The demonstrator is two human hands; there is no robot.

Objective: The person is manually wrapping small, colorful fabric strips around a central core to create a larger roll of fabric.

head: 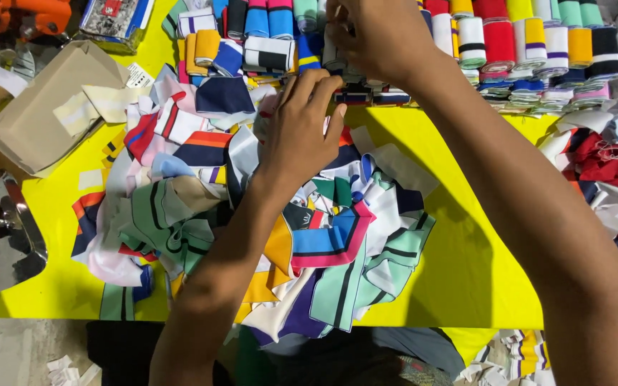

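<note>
A heap of striped knit collar pieces (266, 229) in many colours lies on a yellow table (466, 271). My left hand (300, 129) rests palm down on the far part of the heap, fingers pressed together on the fabric. Farther back, my right hand (377, 36) reaches into a row of folded striped collar bundles (523, 43), its fingers closed around one of the folded pieces (337, 61). What exactly the fingers pinch is hidden by the hand.
Large metal scissors (8, 236) lie at the table's left edge. A brown cardboard piece (44, 107) sits at the back left. More fabric scraps (602, 171) pile up on the right. White offcuts (509, 357) lie on the floor below.
</note>
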